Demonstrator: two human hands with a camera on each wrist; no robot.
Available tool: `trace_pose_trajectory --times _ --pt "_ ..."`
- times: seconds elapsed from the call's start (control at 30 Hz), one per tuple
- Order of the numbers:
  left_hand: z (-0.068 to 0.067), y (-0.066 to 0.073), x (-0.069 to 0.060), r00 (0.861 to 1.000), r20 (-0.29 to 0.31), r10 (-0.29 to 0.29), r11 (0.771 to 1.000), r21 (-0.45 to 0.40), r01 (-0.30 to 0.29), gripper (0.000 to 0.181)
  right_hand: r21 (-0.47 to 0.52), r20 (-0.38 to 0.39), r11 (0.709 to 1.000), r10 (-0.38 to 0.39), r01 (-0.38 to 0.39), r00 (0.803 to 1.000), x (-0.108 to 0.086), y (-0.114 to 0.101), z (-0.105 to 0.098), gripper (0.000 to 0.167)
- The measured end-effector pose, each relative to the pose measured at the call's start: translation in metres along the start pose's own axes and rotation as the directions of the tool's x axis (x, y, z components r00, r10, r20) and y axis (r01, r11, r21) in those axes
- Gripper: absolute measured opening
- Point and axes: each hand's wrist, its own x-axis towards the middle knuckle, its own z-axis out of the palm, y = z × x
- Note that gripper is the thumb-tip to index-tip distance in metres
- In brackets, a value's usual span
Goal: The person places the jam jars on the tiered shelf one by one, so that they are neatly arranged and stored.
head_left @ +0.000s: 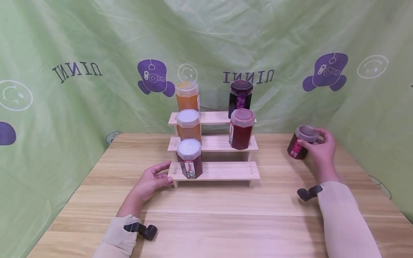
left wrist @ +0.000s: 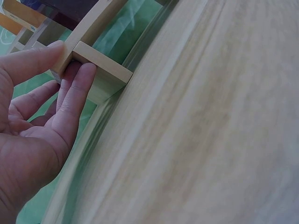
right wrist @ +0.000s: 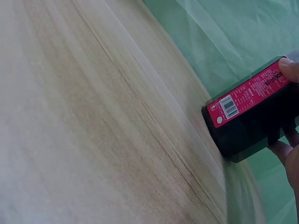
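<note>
My right hand (head_left: pixel 324 150) grips a dark jar (head_left: pixel 295 147) with a pink label and pale lid, at the table's right side. In the right wrist view the thumb (right wrist: pixel 289 69) presses the label side; whether the jar's base touches the table, I cannot tell. A three-step wooden rack (head_left: pixel 226 171) stands mid-table. Its lowest board is pinched at the left end by my left hand (head_left: pixel 151 181), thumb above and fingers underneath. On that board sits a dark red jar (head_left: pixel 193 168) with a white lid.
The middle step bears an amber jar (head_left: pixel 189 132) on the left and a red jar (head_left: pixel 241 132) on the right. On the top step are an orange jar (head_left: pixel 187 102) and a dark purple jar (head_left: pixel 237 104). A green printed curtain (head_left: pixel 206 43) hangs behind the wooden table (head_left: pixel 219 215).
</note>
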Motion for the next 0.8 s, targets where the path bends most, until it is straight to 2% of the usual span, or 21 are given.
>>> trace_pose_trajectory --times 0.27,0.8 --pt "0.000 -0.001 0.001 1.000 -0.002 -0.011 1.000 -0.006 0.011 0.073 -0.062 0.016 0.997 -0.036 0.037 0.999 -0.010 -0.005 -0.002 0.081" --pt "-0.001 -0.002 0.001 1.000 0.007 -0.005 1.000 -0.016 0.005 0.073 -0.102 0.065 0.992 -0.063 0.069 0.996 -0.030 -0.015 -0.001 0.082"
